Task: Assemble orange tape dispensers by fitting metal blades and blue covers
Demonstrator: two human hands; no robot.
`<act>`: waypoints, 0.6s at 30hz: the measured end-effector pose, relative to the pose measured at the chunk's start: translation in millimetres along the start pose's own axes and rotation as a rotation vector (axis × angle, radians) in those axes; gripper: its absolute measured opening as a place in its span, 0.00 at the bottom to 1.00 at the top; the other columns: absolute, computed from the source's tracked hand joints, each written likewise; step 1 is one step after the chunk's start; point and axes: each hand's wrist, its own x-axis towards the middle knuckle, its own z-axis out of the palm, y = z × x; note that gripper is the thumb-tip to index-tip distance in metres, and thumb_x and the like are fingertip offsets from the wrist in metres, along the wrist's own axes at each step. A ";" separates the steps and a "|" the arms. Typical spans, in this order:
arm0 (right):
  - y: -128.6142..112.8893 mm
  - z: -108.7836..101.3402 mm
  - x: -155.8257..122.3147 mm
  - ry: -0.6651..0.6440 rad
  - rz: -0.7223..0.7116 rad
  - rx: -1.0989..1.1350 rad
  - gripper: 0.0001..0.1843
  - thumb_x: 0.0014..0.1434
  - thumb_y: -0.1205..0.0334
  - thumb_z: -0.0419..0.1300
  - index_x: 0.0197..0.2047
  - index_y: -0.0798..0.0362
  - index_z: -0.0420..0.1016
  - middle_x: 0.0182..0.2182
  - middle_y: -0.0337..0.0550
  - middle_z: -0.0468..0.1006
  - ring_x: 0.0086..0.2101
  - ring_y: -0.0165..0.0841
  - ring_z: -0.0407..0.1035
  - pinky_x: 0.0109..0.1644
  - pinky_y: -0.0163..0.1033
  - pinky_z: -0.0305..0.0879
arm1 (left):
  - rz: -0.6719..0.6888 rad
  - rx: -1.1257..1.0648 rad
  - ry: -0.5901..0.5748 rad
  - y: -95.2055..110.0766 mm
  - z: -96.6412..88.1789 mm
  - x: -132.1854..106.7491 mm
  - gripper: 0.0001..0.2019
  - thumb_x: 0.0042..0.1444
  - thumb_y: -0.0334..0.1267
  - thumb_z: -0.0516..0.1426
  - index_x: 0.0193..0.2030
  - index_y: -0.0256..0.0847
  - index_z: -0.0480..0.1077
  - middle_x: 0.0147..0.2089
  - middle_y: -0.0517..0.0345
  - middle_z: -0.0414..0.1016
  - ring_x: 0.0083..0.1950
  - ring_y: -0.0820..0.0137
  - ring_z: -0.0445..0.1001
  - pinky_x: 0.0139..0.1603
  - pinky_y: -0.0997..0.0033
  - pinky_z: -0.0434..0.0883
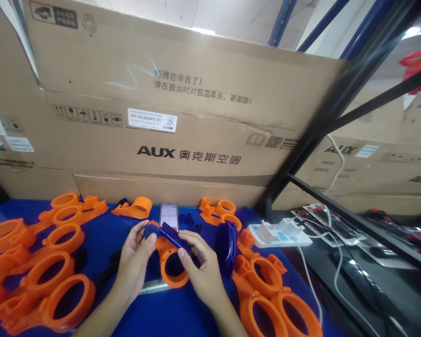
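Both hands are raised over the blue table, round an orange plastic part with a ring [176, 282] at its lower end. My left hand [136, 257] is closed at the part's upper left, thumb and fingers pinching a small dark blue piece [151, 229] against it. My right hand [204, 269] is closed on a glossy dark blue plastic piece [172, 235], which slants across the top of the orange part. Whether the blue pieces are joined to the orange part cannot be made out. Behind the hands stands a phone [169, 214] showing a timer.
Orange ringed parts [70, 299] crowd the left, with more orange parts [261, 276] at the right. A dark blue curved part [226, 248] stands near my right hand. A white power strip [280, 235] with cables lies beyond. A large cardboard box [196, 117] walls off the back.
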 end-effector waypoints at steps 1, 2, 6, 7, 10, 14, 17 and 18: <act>0.3 0.7 0.1 0.004 0.004 0.002 0.14 0.66 0.56 0.64 0.54 0.46 0.81 0.54 0.49 0.81 0.54 0.44 0.75 0.57 0.49 0.73 | -0.004 -0.001 0.002 0.1 -0.1 0.3 0.24 0.51 0.42 0.71 0.55 0.48 0.74 0.56 0.53 0.80 0.62 0.55 0.75 0.55 0.60 0.76; 0.5 1.3 0.1 0.008 0.009 0.003 0.14 0.66 0.56 0.64 0.53 0.46 0.81 0.54 0.49 0.81 0.54 0.44 0.75 0.58 0.49 0.73 | -0.007 -0.004 0.003 0.2 -0.2 0.4 0.24 0.52 0.42 0.71 0.55 0.48 0.74 0.55 0.53 0.79 0.62 0.55 0.75 0.55 0.59 0.76; -0.9 2.6 -1.2 0.000 0.032 0.019 0.15 0.67 0.55 0.64 0.55 0.46 0.80 0.54 0.49 0.81 0.55 0.44 0.75 0.58 0.49 0.73 | 0.003 -0.022 -0.015 0.3 -0.4 -0.7 0.24 0.52 0.40 0.71 0.55 0.49 0.74 0.56 0.53 0.79 0.62 0.55 0.74 0.58 0.58 0.75; -1.9 2.7 -1.5 -0.013 0.040 0.032 0.15 0.67 0.56 0.63 0.56 0.46 0.80 0.54 0.49 0.81 0.54 0.44 0.76 0.59 0.50 0.73 | 0.011 -0.027 -0.022 0.6 -0.5 -1.2 0.24 0.52 0.39 0.71 0.55 0.49 0.74 0.56 0.53 0.79 0.62 0.55 0.74 0.58 0.58 0.75; -5.4 2.7 -1.8 -0.075 0.046 0.084 0.19 0.67 0.56 0.63 0.61 0.46 0.76 0.54 0.48 0.81 0.53 0.44 0.77 0.59 0.50 0.73 | 0.038 -0.060 -0.051 2.7 -0.9 -2.4 0.24 0.52 0.37 0.70 0.57 0.50 0.74 0.58 0.53 0.78 0.62 0.54 0.75 0.58 0.57 0.75; -6.7 1.3 -3.5 -0.100 -0.072 -0.027 0.25 0.64 0.59 0.66 0.64 0.45 0.73 0.58 0.49 0.78 0.56 0.44 0.74 0.61 0.51 0.72 | 0.053 -0.141 -0.114 6.6 -2.3 -2.8 0.26 0.55 0.39 0.68 0.61 0.48 0.73 0.60 0.48 0.79 0.64 0.49 0.74 0.61 0.49 0.74; -2.3 0.3 -7.7 -0.092 -0.267 -0.287 0.31 0.62 0.63 0.68 0.67 0.45 0.70 0.61 0.52 0.75 0.59 0.45 0.72 0.65 0.56 0.67 | 0.070 -0.147 -0.143 7.8 -2.0 -4.4 0.27 0.55 0.38 0.68 0.62 0.48 0.71 0.66 0.45 0.75 0.67 0.46 0.71 0.63 0.46 0.72; -0.2 0.3 -9.3 -0.095 -0.341 -0.367 0.32 0.62 0.64 0.68 0.68 0.45 0.69 0.61 0.52 0.75 0.59 0.46 0.71 0.65 0.57 0.66 | 0.075 -0.134 -0.141 7.7 -1.4 -5.2 0.27 0.54 0.38 0.68 0.62 0.49 0.71 0.68 0.46 0.73 0.68 0.46 0.70 0.64 0.46 0.72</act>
